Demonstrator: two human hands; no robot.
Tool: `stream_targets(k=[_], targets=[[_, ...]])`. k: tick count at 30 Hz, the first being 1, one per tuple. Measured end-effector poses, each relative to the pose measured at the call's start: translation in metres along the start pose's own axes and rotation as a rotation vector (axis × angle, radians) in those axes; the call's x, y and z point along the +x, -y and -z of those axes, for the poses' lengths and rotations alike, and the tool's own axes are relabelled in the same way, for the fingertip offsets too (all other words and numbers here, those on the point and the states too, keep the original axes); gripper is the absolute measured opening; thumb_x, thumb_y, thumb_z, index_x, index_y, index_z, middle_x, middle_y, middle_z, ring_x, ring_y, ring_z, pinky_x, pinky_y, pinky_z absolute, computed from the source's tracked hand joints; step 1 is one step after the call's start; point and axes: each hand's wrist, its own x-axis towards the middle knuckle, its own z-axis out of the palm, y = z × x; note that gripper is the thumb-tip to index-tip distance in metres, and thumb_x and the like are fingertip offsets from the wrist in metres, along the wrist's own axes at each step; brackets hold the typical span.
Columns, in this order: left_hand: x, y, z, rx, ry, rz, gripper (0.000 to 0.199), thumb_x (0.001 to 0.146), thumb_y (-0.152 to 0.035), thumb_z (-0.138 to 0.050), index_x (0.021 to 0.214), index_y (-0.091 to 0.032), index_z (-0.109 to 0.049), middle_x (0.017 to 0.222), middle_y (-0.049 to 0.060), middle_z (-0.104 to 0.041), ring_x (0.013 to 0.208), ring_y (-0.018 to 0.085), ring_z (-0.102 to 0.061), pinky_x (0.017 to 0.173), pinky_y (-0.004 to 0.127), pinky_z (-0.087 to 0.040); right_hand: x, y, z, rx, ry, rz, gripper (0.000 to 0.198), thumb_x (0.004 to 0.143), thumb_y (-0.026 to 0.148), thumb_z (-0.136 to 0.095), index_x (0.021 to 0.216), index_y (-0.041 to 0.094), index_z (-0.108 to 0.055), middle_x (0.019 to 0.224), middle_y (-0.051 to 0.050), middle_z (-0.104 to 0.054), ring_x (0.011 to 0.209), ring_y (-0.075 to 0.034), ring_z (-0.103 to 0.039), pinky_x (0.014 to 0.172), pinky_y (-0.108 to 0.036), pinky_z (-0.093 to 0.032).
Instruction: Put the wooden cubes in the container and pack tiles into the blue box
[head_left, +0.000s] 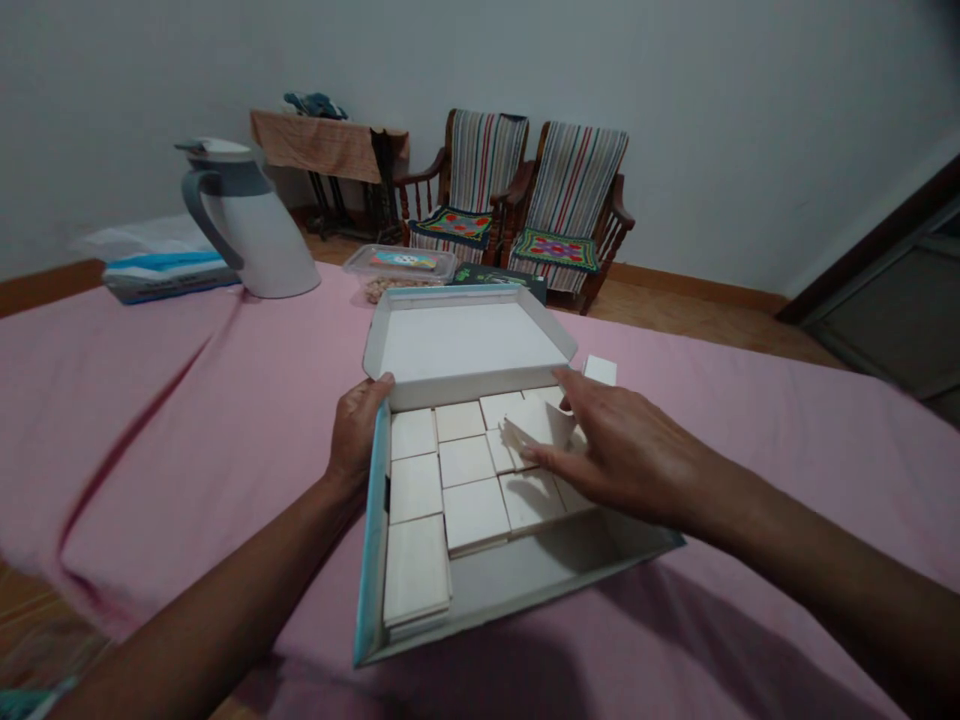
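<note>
An open cardboard box (pixel 362 590) with a light blue outside lies before me, its lid (pixel 465 340) tilted back. Rows of small white square cards (pixel 465 460) fill much of it, in stacks. The front strip of the box floor is bare. My left hand (pixel 356 430) is closed on the box's left rim near the lid hinge, thumb on top. Over the cards at the right, my right hand (pixel 622 440) pinches one white card (pixel 538 420) between thumb and fingers, tilted above the others. Part of the right-hand rows is hidden under this hand.
Another small white stack (pixel 600 370) sits on the pink tablecloth (pixel 787 450) beyond my right hand. Behind the box are a clear plastic container (pixel 401 265) and a dark flat box (pixel 499 278). A white jug (pixel 262 235) and a tissue pack (pixel 169 272) stand back left.
</note>
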Motion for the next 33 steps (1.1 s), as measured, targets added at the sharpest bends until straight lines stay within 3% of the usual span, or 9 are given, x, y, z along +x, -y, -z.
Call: stream_targets(k=[6, 11, 20, 23, 26, 28, 30, 32, 33], targets=[[-0.002, -0.002, 0.0, 0.01, 0.007, -0.001, 0.018, 0.071, -0.033, -0.057, 0.064, -0.017, -0.054, 0.06, -0.001, -0.056, 0.054, 0.012, -0.047, 0.047, 0.022, -0.038, 0.007, 0.013, -0.018, -0.082, -0.024, -0.056, 0.046, 0.084, 0.042, -0.051, 0.116, 0.011, -0.043, 0.097, -0.019, -0.065, 0.091, -0.031, -0.063, 0.07, -0.039, -0.047], [-0.003, -0.002, 0.0, -0.015, 0.018, 0.026, 0.019, 0.072, -0.035, -0.057, 0.066, -0.017, -0.056, 0.061, -0.001, -0.057, 0.054, 0.012, -0.048, 0.049, 0.022, -0.04, 0.01, 0.004, -0.015, -0.062, 0.015, -0.051, 0.028, 0.08, 0.031, -0.053, 0.101, 0.013, -0.048, 0.096, -0.018, -0.066, 0.091, -0.031, -0.062, 0.071, -0.039, -0.047], [0.002, 0.002, 0.003, 0.101, -0.026, -0.049, 0.021, 0.075, -0.035, -0.055, 0.065, -0.017, -0.054, 0.064, 0.0, -0.055, 0.059, 0.013, -0.049, 0.05, 0.022, -0.039, 0.009, -0.003, -0.012, -0.058, 0.066, -0.035, 0.025, 0.078, 0.027, -0.057, 0.098, 0.014, -0.049, 0.099, -0.018, -0.065, 0.095, -0.031, -0.062, 0.074, -0.039, -0.046], [0.004, -0.001, 0.009, 0.123, -0.228, -0.207, 0.016, 0.078, -0.035, -0.057, 0.077, -0.019, -0.054, 0.077, 0.0, -0.057, 0.071, 0.013, -0.055, 0.057, 0.022, -0.043, 0.008, -0.009, -0.014, -0.004, 0.035, -0.012, 0.03, 0.077, 0.026, -0.06, 0.102, 0.013, -0.048, 0.102, -0.017, -0.064, 0.098, -0.03, -0.061, 0.076, -0.038, -0.046], [-0.001, -0.02, 0.014, 0.201, -0.359, -0.523, 0.02, 0.078, -0.03, -0.061, 0.094, -0.021, -0.055, 0.102, 0.001, -0.059, 0.1, 0.018, -0.056, 0.075, 0.025, -0.047, 0.006, -0.012, -0.01, 0.063, 0.016, -0.001, 0.036, 0.076, 0.025, -0.062, 0.107, 0.013, -0.047, 0.103, -0.016, -0.064, 0.097, -0.029, -0.061, 0.076, -0.036, -0.046], [-0.009, -0.04, 0.012, 0.311, -0.191, -0.656, 0.016, 0.08, -0.03, -0.059, 0.093, -0.019, -0.059, 0.099, 0.001, -0.061, 0.097, 0.019, -0.057, 0.081, 0.029, -0.046, 0.003, -0.012, -0.005, 0.094, -0.008, 0.002, 0.04, 0.075, 0.026, -0.063, 0.109, 0.014, -0.047, 0.102, -0.015, -0.065, 0.093, -0.028, -0.061, 0.073, -0.036, -0.046], [-0.018, -0.06, 0.004, 0.456, 0.211, -0.709, 0.014, 0.081, -0.029, -0.061, 0.089, -0.019, -0.064, 0.09, 0.003, -0.064, 0.086, 0.017, -0.059, 0.078, 0.031, -0.047, -0.001, -0.012, 0.0, 0.124, -0.043, 0.018, 0.045, 0.074, 0.027, -0.064, 0.113, 0.014, -0.045, 0.101, -0.014, -0.065, 0.09, -0.028, -0.061, 0.071, -0.035, -0.045], [-0.025, -0.074, -0.01, 0.589, 0.588, -0.7, 0.031, 0.079, -0.032, -0.064, 0.108, -0.022, -0.064, 0.112, 0.008, -0.063, 0.101, 0.021, -0.057, 0.081, 0.032, -0.048, -0.005, -0.011, 0.002, 0.164, -0.079, 0.061, 0.049, 0.073, 0.026, -0.064, 0.115, 0.016, -0.042, 0.101, -0.012, -0.064, 0.09, -0.026, -0.061, 0.071, -0.034, -0.045], [-0.028, -0.077, -0.017, 0.618, 0.693, -0.726, 0.04, 0.077, -0.034, -0.067, 0.114, -0.022, -0.061, 0.118, 0.009, -0.061, 0.106, 0.023, -0.055, 0.082, 0.033, -0.048, -0.006, -0.011, 0.001, 0.19, -0.089, 0.095, 0.05, 0.072, 0.023, -0.064, 0.117, 0.016, -0.041, 0.101, -0.012, -0.063, 0.091, -0.026, -0.06, 0.071, -0.033, -0.045]])
